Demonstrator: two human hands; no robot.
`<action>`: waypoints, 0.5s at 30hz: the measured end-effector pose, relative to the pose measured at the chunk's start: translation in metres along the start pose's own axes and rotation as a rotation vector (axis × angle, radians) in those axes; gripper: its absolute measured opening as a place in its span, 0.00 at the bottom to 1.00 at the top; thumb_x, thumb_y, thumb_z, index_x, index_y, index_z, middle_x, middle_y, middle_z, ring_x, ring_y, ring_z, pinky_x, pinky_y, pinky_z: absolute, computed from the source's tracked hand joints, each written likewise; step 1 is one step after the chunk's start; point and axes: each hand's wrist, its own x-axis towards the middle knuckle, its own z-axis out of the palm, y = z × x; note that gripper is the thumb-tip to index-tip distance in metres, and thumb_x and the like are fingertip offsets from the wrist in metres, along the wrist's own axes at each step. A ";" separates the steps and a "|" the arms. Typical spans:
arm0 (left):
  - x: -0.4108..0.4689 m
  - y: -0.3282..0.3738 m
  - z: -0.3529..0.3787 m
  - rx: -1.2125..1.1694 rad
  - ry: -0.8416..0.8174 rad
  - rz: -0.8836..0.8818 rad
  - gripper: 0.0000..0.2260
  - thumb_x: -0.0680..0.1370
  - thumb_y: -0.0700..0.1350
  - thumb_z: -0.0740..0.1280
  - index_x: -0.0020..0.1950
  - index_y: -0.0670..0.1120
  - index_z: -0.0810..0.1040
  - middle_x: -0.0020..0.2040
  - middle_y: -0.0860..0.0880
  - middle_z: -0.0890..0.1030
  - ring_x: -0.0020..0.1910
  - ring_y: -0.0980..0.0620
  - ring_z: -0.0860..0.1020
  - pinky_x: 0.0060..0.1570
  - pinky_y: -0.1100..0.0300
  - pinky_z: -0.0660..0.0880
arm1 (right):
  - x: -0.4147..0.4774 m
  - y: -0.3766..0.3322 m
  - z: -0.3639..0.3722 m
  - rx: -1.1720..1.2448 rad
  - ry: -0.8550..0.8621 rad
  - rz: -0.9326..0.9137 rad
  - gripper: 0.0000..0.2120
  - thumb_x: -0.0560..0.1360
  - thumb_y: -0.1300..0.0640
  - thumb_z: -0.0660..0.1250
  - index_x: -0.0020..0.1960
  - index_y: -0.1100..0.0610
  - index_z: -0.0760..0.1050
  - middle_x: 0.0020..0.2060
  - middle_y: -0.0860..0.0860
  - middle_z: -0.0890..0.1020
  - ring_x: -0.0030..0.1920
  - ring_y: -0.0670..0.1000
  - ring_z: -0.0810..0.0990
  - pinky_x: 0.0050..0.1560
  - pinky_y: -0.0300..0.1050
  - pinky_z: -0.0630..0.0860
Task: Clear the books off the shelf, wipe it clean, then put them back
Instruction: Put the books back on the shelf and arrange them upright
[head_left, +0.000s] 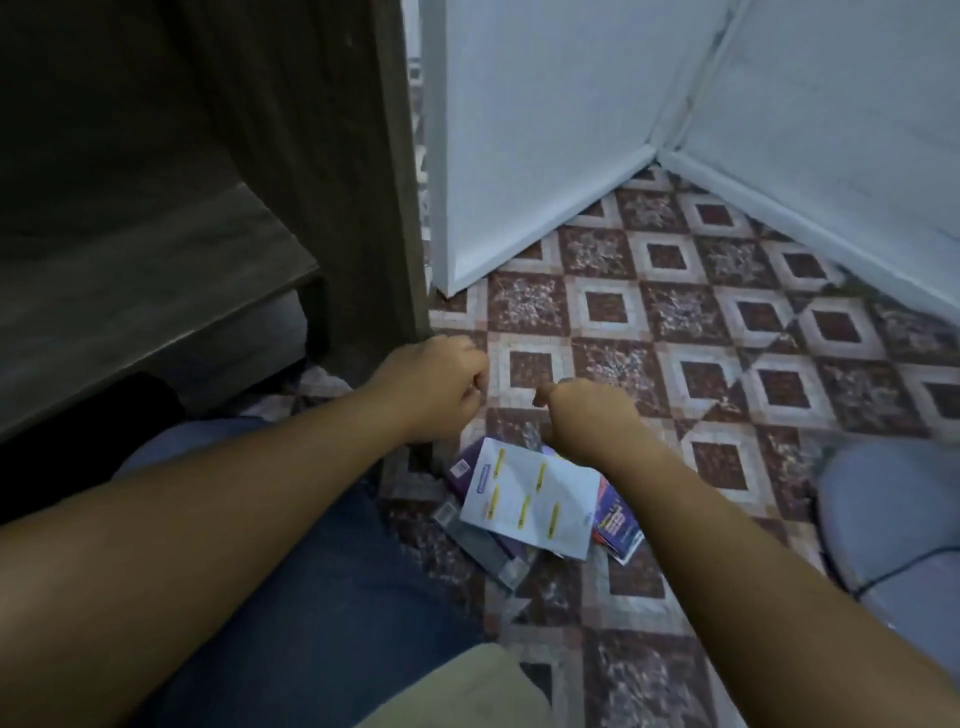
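Blue denim knee nearest. On the diamond-patterned floor tiles, a loose pile of at least four flat books, glossy white cover topmost, the rest half hidden. Just above, left hand and right hand, fisted, apart, gripping nothing visible. Beyond, dark wood-grain shelf, cropped.

Four books, one shelf, one left hand, one right hand.
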 end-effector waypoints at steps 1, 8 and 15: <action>0.007 0.001 0.008 0.019 -0.023 -0.005 0.07 0.78 0.47 0.62 0.53 0.50 0.76 0.54 0.51 0.74 0.49 0.49 0.75 0.42 0.56 0.72 | 0.005 0.004 0.011 0.007 -0.011 0.005 0.17 0.79 0.52 0.64 0.67 0.53 0.70 0.56 0.55 0.78 0.50 0.58 0.79 0.39 0.49 0.74; 0.040 0.010 0.079 0.012 -0.237 -0.015 0.09 0.79 0.46 0.60 0.58 0.50 0.72 0.56 0.50 0.73 0.52 0.49 0.72 0.44 0.55 0.71 | 0.034 0.011 0.104 0.080 -0.131 0.003 0.16 0.78 0.55 0.64 0.66 0.55 0.72 0.60 0.57 0.74 0.54 0.60 0.77 0.45 0.53 0.74; 0.040 -0.002 0.115 0.062 -0.348 -0.014 0.07 0.79 0.47 0.61 0.57 0.51 0.70 0.56 0.50 0.72 0.49 0.52 0.69 0.47 0.55 0.72 | 0.043 -0.007 0.180 0.102 -0.201 0.014 0.19 0.76 0.56 0.65 0.65 0.56 0.69 0.61 0.58 0.71 0.59 0.60 0.71 0.55 0.54 0.69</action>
